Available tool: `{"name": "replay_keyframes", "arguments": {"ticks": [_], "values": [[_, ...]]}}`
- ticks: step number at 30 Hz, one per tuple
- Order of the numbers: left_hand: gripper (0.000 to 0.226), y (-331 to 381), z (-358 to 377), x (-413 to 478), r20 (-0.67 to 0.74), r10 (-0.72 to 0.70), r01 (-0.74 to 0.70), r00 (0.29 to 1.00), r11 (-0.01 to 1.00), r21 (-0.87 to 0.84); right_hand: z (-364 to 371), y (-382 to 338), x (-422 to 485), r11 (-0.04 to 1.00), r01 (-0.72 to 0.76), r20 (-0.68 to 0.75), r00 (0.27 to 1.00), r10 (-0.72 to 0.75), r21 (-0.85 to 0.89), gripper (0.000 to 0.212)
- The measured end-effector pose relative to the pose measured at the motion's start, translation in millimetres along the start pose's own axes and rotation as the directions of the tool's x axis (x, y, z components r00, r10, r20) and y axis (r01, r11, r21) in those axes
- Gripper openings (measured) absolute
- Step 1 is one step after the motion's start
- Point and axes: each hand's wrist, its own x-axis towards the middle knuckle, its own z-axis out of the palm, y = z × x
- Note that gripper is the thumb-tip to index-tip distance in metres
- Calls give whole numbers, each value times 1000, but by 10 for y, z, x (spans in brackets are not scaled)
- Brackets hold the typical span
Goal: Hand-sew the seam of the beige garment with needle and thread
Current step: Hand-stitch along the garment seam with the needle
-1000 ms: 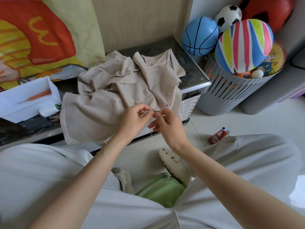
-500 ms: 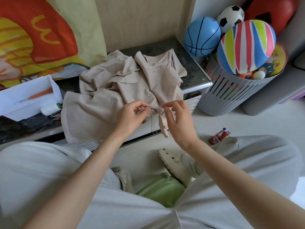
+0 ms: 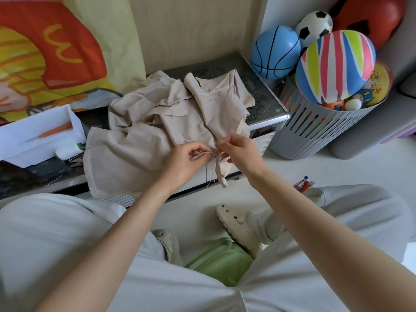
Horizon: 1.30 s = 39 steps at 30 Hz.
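The beige garment (image 3: pixel 144 140) lies crumpled on a low dark-topped table (image 3: pixel 265 102), one corner hanging over the front edge. My left hand (image 3: pixel 183 164) pinches the folded seam edge at the table's front. Just to its right, my right hand (image 3: pixel 239 152) has thumb and forefinger pinched together above the seam. The needle is too small to make out. A thin thread (image 3: pixel 211 174) hangs down beside the dangling strip of fabric.
A white open box (image 3: pixel 38 136) sits at the table's left. A grey slatted basket (image 3: pixel 315 134) full of balls stands on the floor at right. A small red item (image 3: pixel 304 184) lies on the floor. My knees, clogs and a green stool fill the foreground.
My right hand rose from the seam and out to the right, then came back in toward my left hand. A strip of fabric dropped over the table edge. My left hand stayed on the seam.
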Motion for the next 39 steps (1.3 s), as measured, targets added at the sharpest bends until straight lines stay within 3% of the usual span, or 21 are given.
{"name": "replay_keyframes", "arguments": {"ticks": [4,7,11,13,17,22,26,29,31,35,39], "values": [[23,-38,-14,21,-1,-2,2,1000,999,39,-142,-37,8,982,-25,-85,996,41,187,18],[26,-65,-31,19,3,-17,16,1000,998,57,-279,-96,15,950,-18,-139,988,64,311,30],[26,-83,-25,28,3,-60,59,998,997,51,-396,-139,13,932,2,-89,995,33,363,23],[24,-73,-18,33,1,-67,67,998,996,59,-429,-137,-8,970,2,-64,998,14,241,19],[21,-34,-14,38,6,-69,68,998,996,66,-458,-74,-40,972,75,44,997,-67,-223,20],[22,-41,-4,29,19,-65,63,998,995,79,-532,33,-13,938,-76,235,958,162,-339,20],[20,-78,27,23,24,-73,71,997,994,77,-597,149,34,975,-213,153,963,220,-61,24],[12,-105,63,-11,50,-86,83,995,994,70,-657,224,72,952,-241,-3,969,246,187,11],[13,-122,83,-19,56,-89,85,994,994,72,-661,241,73,937,-230,-49,967,251,262,7],[17,-116,109,-10,60,-86,82,994,994,78,-542,206,19,958,-186,0,982,191,219,13],[16,-83,120,-13,74,-89,84,993,994,65,-300,187,-47,983,-165,160,976,149,87,18]]}}
